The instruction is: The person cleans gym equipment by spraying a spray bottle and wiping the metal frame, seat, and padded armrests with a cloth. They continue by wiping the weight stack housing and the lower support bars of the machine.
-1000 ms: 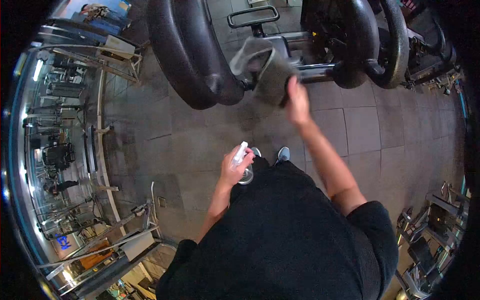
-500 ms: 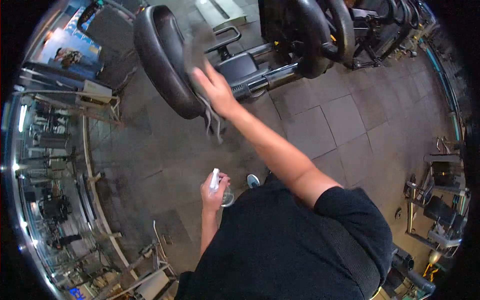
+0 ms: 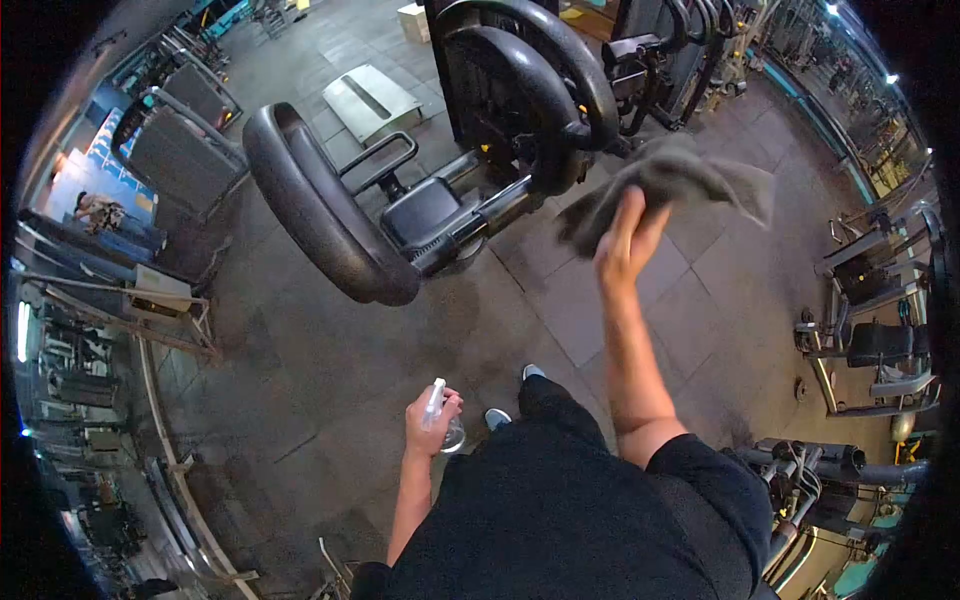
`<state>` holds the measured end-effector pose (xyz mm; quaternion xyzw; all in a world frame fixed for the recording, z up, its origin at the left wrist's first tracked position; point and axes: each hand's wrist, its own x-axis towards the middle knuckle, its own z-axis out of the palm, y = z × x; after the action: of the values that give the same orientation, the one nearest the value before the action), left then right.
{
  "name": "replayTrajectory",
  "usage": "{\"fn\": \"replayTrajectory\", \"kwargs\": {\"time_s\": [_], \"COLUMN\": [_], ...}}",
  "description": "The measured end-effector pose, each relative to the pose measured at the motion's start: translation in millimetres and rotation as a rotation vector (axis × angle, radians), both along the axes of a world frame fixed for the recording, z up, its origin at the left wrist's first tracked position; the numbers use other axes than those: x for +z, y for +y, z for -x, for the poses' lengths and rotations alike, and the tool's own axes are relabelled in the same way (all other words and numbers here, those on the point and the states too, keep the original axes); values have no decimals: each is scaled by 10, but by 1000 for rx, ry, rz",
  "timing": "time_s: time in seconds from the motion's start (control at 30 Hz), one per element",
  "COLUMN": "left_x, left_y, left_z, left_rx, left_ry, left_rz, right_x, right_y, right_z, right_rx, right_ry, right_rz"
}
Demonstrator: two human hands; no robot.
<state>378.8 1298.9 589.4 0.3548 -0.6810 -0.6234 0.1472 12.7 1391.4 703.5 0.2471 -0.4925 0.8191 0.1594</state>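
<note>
My left hand (image 3: 430, 424) is wrapped round a clear spray bottle (image 3: 454, 436) with a white nozzle, held low in front of my body. Out to the right, my right hand (image 3: 632, 238) grips a dark grey cloth (image 3: 680, 180), which is spread and blurred by motion above the floor. The cloth is apart from the gym machine. That machine has a long black padded cushion (image 3: 325, 215) at the upper left and a small black seat (image 3: 420, 212) beside it.
Thick black curved pads (image 3: 530, 80) of the machine stand at the top centre. A silver plate (image 3: 372, 102) lies behind it. More gym machines (image 3: 880, 345) are at the right. A metal rail (image 3: 190, 470) runs along the left. A person (image 3: 100, 212) shows at the far left.
My right hand has swung with the cloth from the black cushion to the right, away from the machine. The view has shifted. My left hand still holds the bottle.
</note>
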Motion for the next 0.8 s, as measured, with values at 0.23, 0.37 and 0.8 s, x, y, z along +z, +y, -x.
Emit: {"fn": "replayTrajectory", "kwargs": {"time_s": [0.23, 0.37, 0.8], "left_x": [-200, -95, -34], "left_y": [-172, -104, 31], "left_z": [306, 673, 1174], "left_rx": [-25, 8, 45], "left_ry": [64, 31, 238], "left_rz": [41, 61, -93], "right_x": [1278, 2028, 1961], "right_y": [-640, -1410, -1000], "right_z": [1037, 1517, 1290], "right_rx": [-425, -258, -193], "right_ry": [800, 1053, 1133], "right_rz": [-936, -1323, -980]}}
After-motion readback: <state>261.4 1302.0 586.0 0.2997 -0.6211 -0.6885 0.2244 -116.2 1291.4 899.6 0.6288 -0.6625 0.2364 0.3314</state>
